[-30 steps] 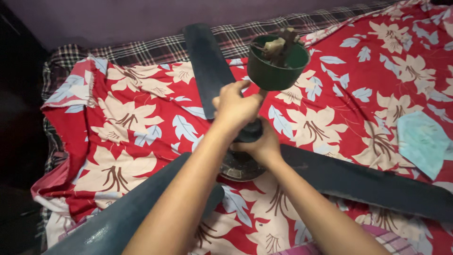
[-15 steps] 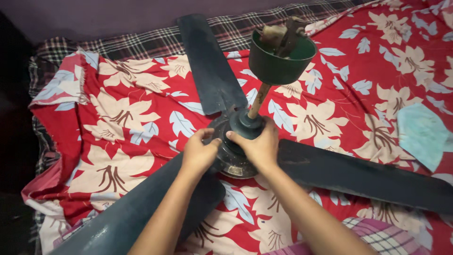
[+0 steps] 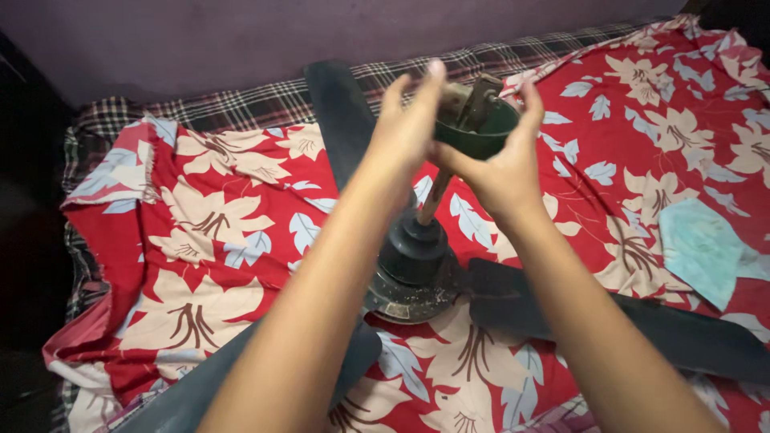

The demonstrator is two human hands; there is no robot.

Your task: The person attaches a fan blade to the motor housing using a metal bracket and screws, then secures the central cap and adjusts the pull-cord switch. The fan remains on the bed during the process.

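Observation:
A dark ceiling fan lies on a bed, its motor hub (image 3: 413,273) facing up with a short rod (image 3: 431,200) rising from it. A green cup-shaped canopy (image 3: 480,132) sits at the top of the rod, wires and a block showing inside. My right hand (image 3: 501,164) grips the canopy from below and the right. My left hand (image 3: 405,128) presses against its left side, fingers raised. Three dusty blades spread out: one (image 3: 333,112) toward the far wall, one (image 3: 642,325) to the right, one (image 3: 200,393) to the near left.
A red bedsheet (image 3: 224,232) with cream flowers and pale blue leaves covers the bed. A checked cloth (image 3: 241,100) lies along the far edge by the purple wall. A pale green cloth (image 3: 706,244) rests at the right. The left side drops into darkness.
Both hands have left the motor hub and risen to the green canopy at the top of the rod. The view has shifted slightly.

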